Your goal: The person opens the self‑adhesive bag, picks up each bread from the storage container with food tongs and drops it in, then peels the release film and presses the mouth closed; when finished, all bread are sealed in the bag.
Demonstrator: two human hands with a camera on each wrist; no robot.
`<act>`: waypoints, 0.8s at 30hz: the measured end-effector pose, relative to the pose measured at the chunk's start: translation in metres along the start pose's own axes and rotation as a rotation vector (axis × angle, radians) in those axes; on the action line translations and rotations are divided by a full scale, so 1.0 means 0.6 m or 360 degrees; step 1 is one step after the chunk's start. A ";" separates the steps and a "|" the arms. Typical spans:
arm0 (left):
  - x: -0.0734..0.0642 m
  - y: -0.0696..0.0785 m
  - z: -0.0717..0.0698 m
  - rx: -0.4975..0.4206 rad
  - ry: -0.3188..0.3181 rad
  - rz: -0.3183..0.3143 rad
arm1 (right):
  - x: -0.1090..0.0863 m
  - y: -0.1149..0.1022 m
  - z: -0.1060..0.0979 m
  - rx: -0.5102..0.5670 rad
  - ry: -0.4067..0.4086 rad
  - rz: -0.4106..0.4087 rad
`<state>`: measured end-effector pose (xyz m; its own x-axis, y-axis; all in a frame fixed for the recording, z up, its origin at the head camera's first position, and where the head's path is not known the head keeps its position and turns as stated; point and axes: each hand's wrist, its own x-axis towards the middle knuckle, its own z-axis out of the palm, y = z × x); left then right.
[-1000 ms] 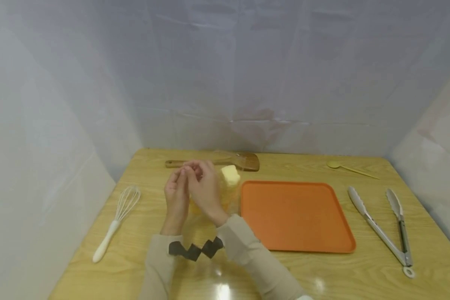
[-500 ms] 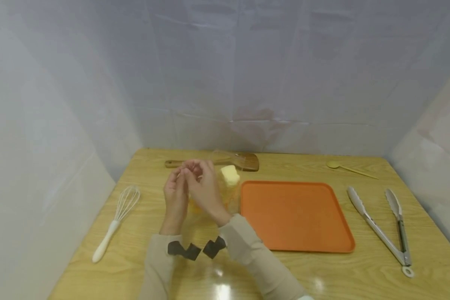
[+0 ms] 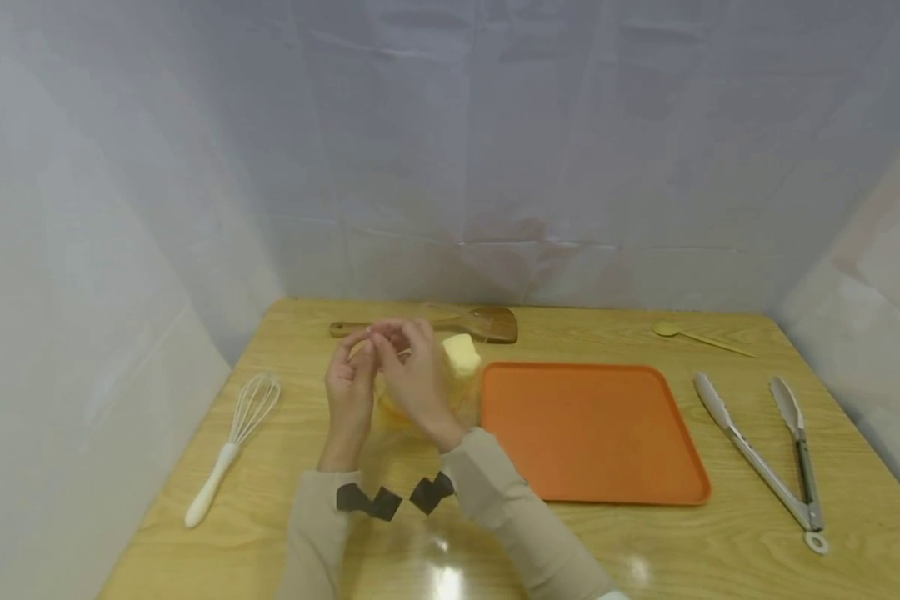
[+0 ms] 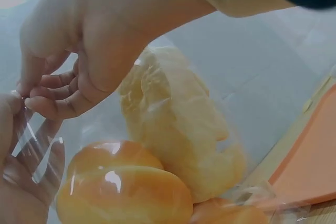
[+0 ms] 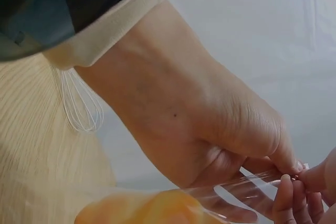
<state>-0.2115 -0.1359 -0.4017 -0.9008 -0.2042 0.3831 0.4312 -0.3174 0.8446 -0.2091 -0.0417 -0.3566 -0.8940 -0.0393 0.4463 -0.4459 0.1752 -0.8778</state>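
A clear plastic bag [image 3: 467, 400] stands in front of the person, left of the orange tray. Through its film the left wrist view shows glossy orange-brown buns [image 4: 126, 195] and a paler, wrinkled piece of bread [image 4: 176, 124]. My left hand [image 3: 349, 400] and right hand [image 3: 417, 379] meet at the bag's top edge. Each pinches the thin film between thumb and fingers, their tips almost touching. In the right wrist view the film stretches across the left hand [image 5: 194, 108]. The right hand [image 4: 100, 40] hides part of the bag in the head view.
An orange tray [image 3: 592, 433] lies right of the bag. Open metal tongs [image 3: 765, 483] and a yellow spoon [image 3: 708, 340] lie farther right. At the left is a white whisk [image 3: 225, 458]. A wooden spatula [image 3: 498, 325] lies along the back edge.
Both hands stay in almost the same place on the bag's edge. The left thumb and fingers have shifted slightly at the film. The other things have not moved.
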 end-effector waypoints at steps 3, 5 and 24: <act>0.000 0.001 0.000 -0.0012 0.0012 0.0013 | -0.001 0.001 -0.002 -0.0045 0.0018 -0.0045; 0.000 0.001 -0.001 -0.0031 0.0013 0.0017 | -0.001 0.003 -0.003 -0.0061 0.0029 -0.0066; 0.002 0.004 -0.008 0.0152 -0.0097 0.0101 | 0.000 0.012 0.003 -0.0386 0.0191 -0.0455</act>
<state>-0.2113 -0.1414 -0.4008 -0.8745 -0.1635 0.4567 0.4833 -0.2151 0.8486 -0.2123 -0.0422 -0.3630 -0.7171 -0.0074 0.6969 -0.6403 0.4020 -0.6546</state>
